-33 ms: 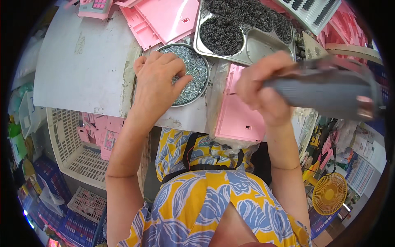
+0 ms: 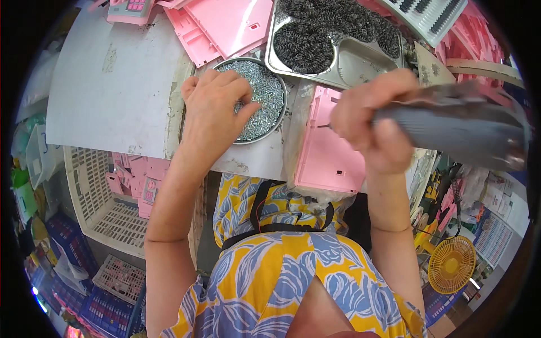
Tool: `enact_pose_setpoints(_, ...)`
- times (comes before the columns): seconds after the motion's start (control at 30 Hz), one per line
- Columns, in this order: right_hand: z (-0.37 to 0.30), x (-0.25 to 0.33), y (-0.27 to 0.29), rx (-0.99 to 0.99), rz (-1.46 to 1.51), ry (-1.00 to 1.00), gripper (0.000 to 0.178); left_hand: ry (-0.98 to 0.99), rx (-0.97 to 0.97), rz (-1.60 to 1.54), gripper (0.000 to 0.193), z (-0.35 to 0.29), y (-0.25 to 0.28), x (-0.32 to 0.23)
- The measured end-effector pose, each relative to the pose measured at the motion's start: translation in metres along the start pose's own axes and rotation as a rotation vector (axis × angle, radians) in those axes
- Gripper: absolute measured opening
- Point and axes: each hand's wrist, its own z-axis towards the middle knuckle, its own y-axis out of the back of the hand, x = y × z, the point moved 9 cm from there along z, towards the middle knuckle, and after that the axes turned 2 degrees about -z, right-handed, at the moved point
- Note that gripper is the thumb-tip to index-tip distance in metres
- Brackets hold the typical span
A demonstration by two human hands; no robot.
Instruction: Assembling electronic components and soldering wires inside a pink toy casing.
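My left hand (image 2: 217, 104) rests over a round metal dish (image 2: 285, 104) heaped with small silvery screws (image 2: 262, 90). Its fingers are curled down at the screws, thumb close to the index finger; the fingertips are partly hidden, and what they pinch cannot be made out. In my right hand (image 2: 375, 121) a grey electric screwdriver (image 2: 456, 127) is gripped, its body blurred and reaching to the right. The thin bit points left, over a flat pink plastic panel (image 2: 327, 160). This panel lies on clear plastic film at the table's near edge, partly covered by my right hand.
Behind the dish stands a metal tray (image 2: 360, 59) of black coiled springs (image 2: 304, 48). More pink panels (image 2: 225, 25) are stacked at the back, with a pink-keyed device (image 2: 131, 10) to their left. A white crate (image 2: 90, 197) of pink parts sits below left; a yellow fan (image 2: 451, 265) is lower right.
My right hand and the screwdriver have shifted slightly right, and the bit now shows more plainly above the panel. My left hand has hardly moved.
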Motion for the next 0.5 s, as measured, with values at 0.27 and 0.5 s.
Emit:
enact_pose_setpoints(0.27,-0.019,0.046,-0.012,-0.019,0.091,0.021,0.028,-0.244,-0.011,-0.272,0.015,-0.025,-0.004,-0.069)
enact_pose_setpoints(0.5,-0.029,0.051,-0.019,-0.046,0.061,0.024,0.032,-0.269,0.021,-0.509,0.021,-0.029,-0.013,-0.09)
